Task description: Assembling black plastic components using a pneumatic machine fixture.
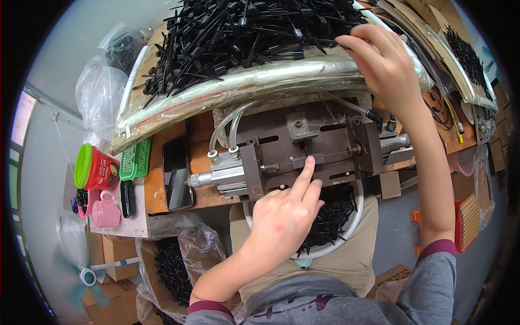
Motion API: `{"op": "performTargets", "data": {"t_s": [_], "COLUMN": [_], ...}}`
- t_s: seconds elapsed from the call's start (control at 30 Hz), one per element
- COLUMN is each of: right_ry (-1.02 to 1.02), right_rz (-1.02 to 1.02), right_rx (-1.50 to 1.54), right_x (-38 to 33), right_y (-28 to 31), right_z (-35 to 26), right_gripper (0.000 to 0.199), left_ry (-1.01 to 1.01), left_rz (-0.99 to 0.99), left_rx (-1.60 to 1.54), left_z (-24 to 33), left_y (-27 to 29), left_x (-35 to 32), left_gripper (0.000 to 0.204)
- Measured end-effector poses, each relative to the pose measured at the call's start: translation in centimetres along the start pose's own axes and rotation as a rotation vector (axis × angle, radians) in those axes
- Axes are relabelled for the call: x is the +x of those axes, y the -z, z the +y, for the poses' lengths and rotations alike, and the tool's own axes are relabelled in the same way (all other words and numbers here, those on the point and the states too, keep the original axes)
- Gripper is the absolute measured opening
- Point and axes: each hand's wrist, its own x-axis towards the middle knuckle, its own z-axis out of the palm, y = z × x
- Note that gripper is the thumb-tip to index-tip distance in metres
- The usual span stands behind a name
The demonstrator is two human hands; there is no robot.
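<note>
Black plastic pieces with thin stems lay in a large heap at the far side of the bench, inside a tray whose pale rounded rim was wrapped in clear film. The right hand reached to the near right edge of that heap, thumb and fingertips brought close together at the end of one stem; I could not tell whether they pinched it. In front of the heap stood a dark metal fixture, with a silver cylinder at its left end, two clear hoses rising from it, and another silver cylinder at the right. The left hand came in from below, its index finger stretched out with the tip at a small dark block in the middle of the fixture, just under a grey bracket. Its other fingers were bent, and their undersides were hidden, so I could not tell if they enclosed anything. Beneath that hand, a round white-rimmed container of more black pieces rested at the person's lap. To the left lay a dark flat device, near a green basket and a pink cup.
</note>
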Motion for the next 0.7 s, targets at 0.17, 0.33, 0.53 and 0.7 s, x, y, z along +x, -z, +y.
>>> {"op": "performTargets", "data": {"t_s": [0.17, 0.33, 0.53, 0.7], "right_ry": [-0.335, -0.699, -0.957, -0.982], "right_rz": [0.078, 0.089, 0.027, 0.098], "right_rx": [0.262, 0.537, 0.775, 0.666], "right_x": [-2.8, -4.4, -8.3, -10.7], "right_y": [3.6, 6.9, 10.1, 10.8], "right_z": [-4.8, -10.0, -12.7, -15.1], "right_gripper": [0.025, 0.026, 0.036, 0.037], "left_ry": [0.013, -0.163, -0.319, -0.291], "left_rz": [0.274, 0.588, 0.234, 0.205], "left_rx": [-0.208, -0.158, -0.218, -0.243], "left_z": [-0.7, -2.9, -3.4, -2.6], "left_y": [2.0, 2.4, 0.4, -0.6], "left_x": [2.2, 8.2, 13.9, 15.1], "left_gripper": [0.034, 0.02, 0.015, 0.014]}}
